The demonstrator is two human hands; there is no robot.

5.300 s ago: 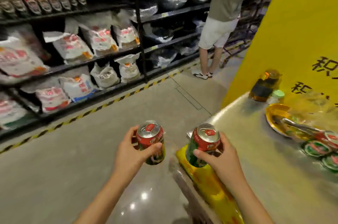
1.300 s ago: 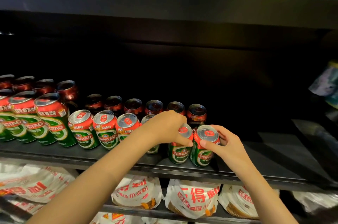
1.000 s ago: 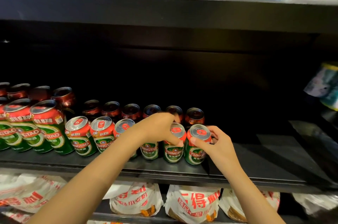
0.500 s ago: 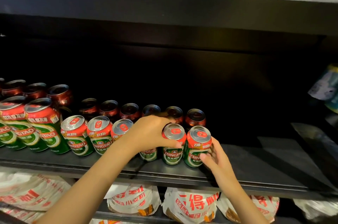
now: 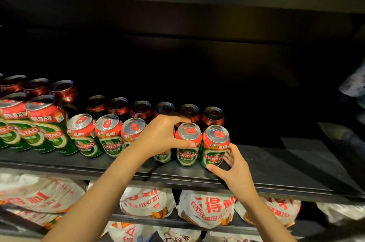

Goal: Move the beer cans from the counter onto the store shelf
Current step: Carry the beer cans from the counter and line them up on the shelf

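Note:
Two red-and-green beer cans stand upright at the right end of the front row on the black store shelf (image 5: 276,166). My left hand (image 5: 164,135) curls around the top of the left can (image 5: 187,149), thumb on its front. My right hand (image 5: 231,164) holds the bottom right side of the right can (image 5: 214,149), thumb under its front, fingers behind it. Both cans rest on the shelf and stand side by side, nearly touching.
More beer cans (image 5: 87,137) fill the front row to the left, with taller cans (image 5: 47,123) at far left and a dark back row (image 5: 142,109) behind. Bare shelf lies right of the cans. White printed bags (image 5: 207,208) fill the shelf below.
Both cans went from the counter to the shelf. In the last half second my right hand slid lower on the right can; my left hand stays on the top of the left can.

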